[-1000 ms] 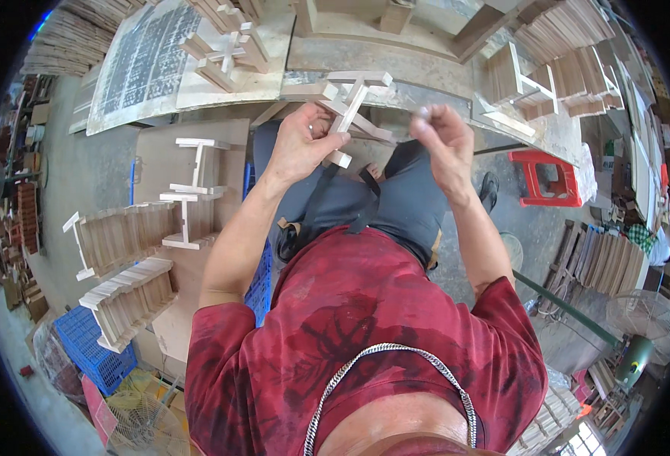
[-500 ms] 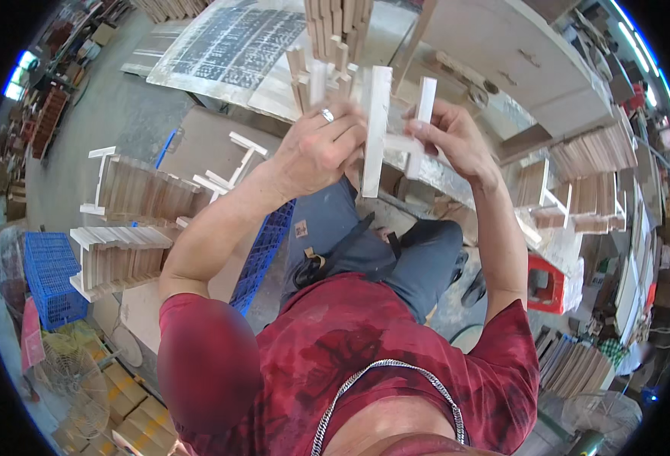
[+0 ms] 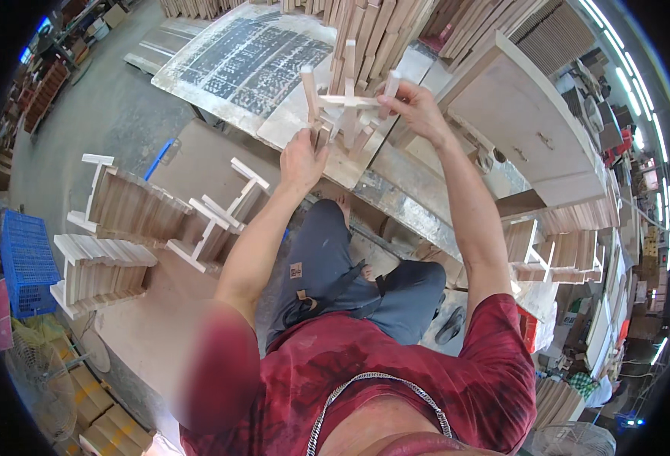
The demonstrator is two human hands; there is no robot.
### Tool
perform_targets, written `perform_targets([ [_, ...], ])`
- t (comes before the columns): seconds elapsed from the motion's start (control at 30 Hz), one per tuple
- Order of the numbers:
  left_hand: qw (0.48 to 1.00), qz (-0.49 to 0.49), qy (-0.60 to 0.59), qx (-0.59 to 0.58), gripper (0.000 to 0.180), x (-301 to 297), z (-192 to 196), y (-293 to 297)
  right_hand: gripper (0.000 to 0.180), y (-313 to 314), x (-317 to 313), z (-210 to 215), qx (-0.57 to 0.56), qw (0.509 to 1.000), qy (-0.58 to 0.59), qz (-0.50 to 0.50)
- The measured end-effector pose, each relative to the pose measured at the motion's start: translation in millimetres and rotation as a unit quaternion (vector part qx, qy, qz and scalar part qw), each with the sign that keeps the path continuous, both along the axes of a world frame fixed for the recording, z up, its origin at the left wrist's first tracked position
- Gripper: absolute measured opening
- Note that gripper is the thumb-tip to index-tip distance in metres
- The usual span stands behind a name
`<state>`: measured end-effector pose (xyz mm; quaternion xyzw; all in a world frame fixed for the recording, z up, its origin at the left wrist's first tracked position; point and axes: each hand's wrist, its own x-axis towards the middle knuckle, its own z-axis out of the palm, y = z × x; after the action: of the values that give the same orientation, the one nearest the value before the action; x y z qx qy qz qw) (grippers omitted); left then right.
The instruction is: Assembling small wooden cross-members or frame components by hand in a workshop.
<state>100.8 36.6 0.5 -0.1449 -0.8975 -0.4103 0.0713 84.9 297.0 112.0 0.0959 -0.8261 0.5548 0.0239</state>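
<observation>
Pale, bare wooden frame [image 3: 335, 99], roughly H-shaped: two upright bars joined by a crossbar. Located above the near edge of the desk [image 3: 278, 125], in front of similar pieces. Right hand [image 3: 417, 112]: thumb and fingers pinch the right bar. Left hand [image 3: 302, 161]: fingers bent at the left bar's lower end; firmness of grip cannot be told. Desk top worn and dusty, bearing a dark-patterned sheet [image 3: 255, 64]. Room: grey floor [image 3: 122, 102], stacked frames [image 3: 134, 201], blue crate [image 3: 27, 258] at left.
</observation>
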Motion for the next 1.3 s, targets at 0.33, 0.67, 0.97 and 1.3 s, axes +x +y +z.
perform_targets([
  [0.33,0.983,-0.112,0.096,0.108,0.047,-11,-1,-14,0.072,-11,12,-75,0.1,0.98,-0.143,-0.091],
  [0.67,0.992,-0.063,0.076,0.073,0.042,-10,-23,11,0.044,-4,145,-28,0.241,0.955,-0.041,-0.168],
  [0.97,0.988,-0.059,0.042,0.139,0.06,-15,-40,-16,0.012,210,415,11,0.424,0.716,-0.139,-0.537],
  [1.3,0.952,0.187,0.032,-0.241,0.062,68,-55,-206,0.047,359,474,-47,0.614,0.696,-0.153,-0.339],
])
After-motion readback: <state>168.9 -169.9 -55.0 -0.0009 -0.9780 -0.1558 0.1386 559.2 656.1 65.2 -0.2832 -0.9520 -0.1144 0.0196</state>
